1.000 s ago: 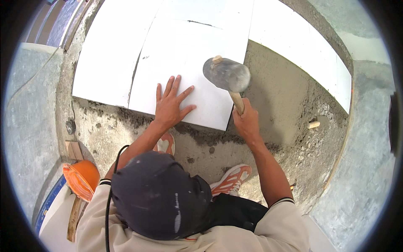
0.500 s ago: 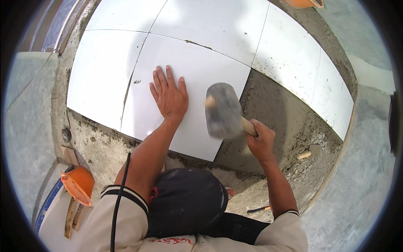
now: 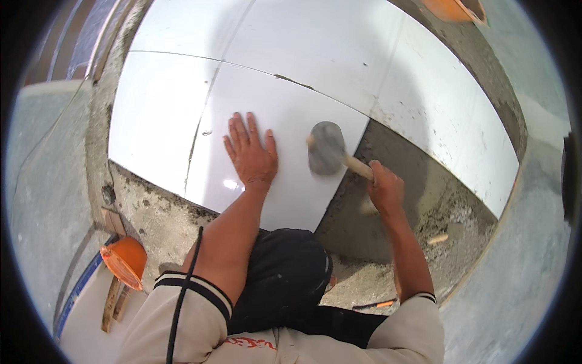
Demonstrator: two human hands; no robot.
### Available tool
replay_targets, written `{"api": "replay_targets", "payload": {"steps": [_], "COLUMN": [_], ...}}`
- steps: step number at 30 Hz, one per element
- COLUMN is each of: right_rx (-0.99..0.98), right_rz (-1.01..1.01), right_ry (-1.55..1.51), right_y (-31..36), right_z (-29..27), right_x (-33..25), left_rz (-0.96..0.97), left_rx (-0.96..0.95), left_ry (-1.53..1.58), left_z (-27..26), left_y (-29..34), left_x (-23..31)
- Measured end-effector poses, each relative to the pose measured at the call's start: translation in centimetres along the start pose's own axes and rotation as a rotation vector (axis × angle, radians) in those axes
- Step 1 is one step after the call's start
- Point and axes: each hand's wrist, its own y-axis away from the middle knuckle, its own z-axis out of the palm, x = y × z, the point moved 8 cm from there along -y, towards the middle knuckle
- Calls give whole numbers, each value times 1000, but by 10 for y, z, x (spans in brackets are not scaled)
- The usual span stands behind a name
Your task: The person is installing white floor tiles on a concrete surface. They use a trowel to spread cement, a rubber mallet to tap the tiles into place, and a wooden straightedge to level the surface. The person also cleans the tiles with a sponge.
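Observation:
My left hand (image 3: 254, 159) lies flat with fingers spread on a large white floor tile (image 3: 291, 200). In my right hand (image 3: 387, 187) is the pale wooden handle of a rubber mallet, fingers wrapped around it. The mallet's grey head (image 3: 327, 149), slightly blurred, is over the right part of the same tile; whether it touches the surface I cannot tell. Along the tile's right edge lies a bed of wet grey mortar (image 3: 364, 233). More white tiles (image 3: 163, 115) adjoin it on the left and far sides, with a dark smear of mortar along the far joint.
An orange bucket (image 3: 126, 261) stands at the lower left beside wooden offcuts (image 3: 112, 306) and a blue-edged board (image 3: 76, 297). Another orange container (image 3: 454, 9) is at the far right. A short wooden piece (image 3: 438, 239) and an orange-and-black tool (image 3: 379, 303) lie near the right side. Grey walls flank both sides.
The mallet head has moved away from me and appears smaller, lower toward the tile. My left hand stays flat on the tile. The whole view has shifted slightly.

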Motion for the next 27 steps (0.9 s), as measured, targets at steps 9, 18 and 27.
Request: {"api": "replay_targets", "payload": {"steps": [9,18,27], "right_rx": [-75,-1,-99], "right_rz": [117,245,370], "right_ry": [-135,-233,-338], "right_y": [-26,-39,-34], "right_z": [28,53,58], "right_x": [-15,-75,-124], "left_rz": [-31,-65,-32], "left_rx": [-48,-17,-48], "left_ry": [130,218,192], "left_z": [-11,-14,-8], "left_y": [-5,5,7], "left_x": [-5,-9,-15]}}
